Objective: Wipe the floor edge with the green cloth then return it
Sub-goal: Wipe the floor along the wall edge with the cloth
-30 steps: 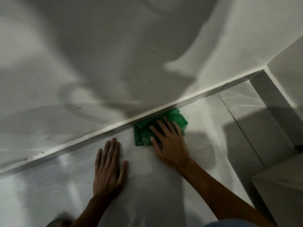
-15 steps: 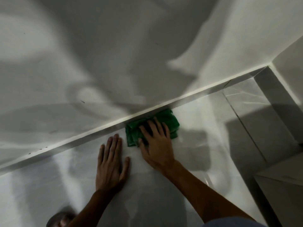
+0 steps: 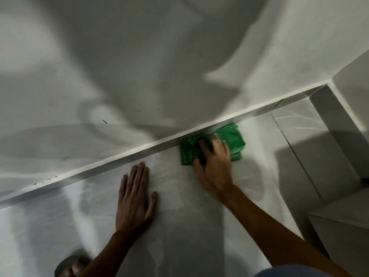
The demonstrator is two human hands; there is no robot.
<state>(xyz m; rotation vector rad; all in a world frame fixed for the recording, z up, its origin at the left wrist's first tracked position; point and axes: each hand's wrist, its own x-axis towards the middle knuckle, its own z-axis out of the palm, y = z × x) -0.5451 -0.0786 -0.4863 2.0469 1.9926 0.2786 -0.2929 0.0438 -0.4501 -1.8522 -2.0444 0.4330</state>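
Note:
A folded green cloth (image 3: 232, 136) lies on the pale tiled floor, pushed up against the skirting (image 3: 123, 156) that runs diagonally along the wall's foot. My right hand (image 3: 214, 164) presses down on the cloth with spread fingers, blurred by motion, and covers its near left part. Flat on the floor to the left rests my left hand (image 3: 135, 198), palm down, fingers together and holding nothing, a hand's width from the cloth.
The white wall (image 3: 139, 66) fills the upper view, streaked with shadows. A corner with a jutting wall section (image 3: 339, 124) closes the right side. A low pale block (image 3: 343, 226) sits at the lower right. A tile joint (image 3: 299, 156) crosses the floor.
My right hand has slid the green cloth to the right along the skirting, after moving it left half a second ago. The left hand stays planted on the floor.

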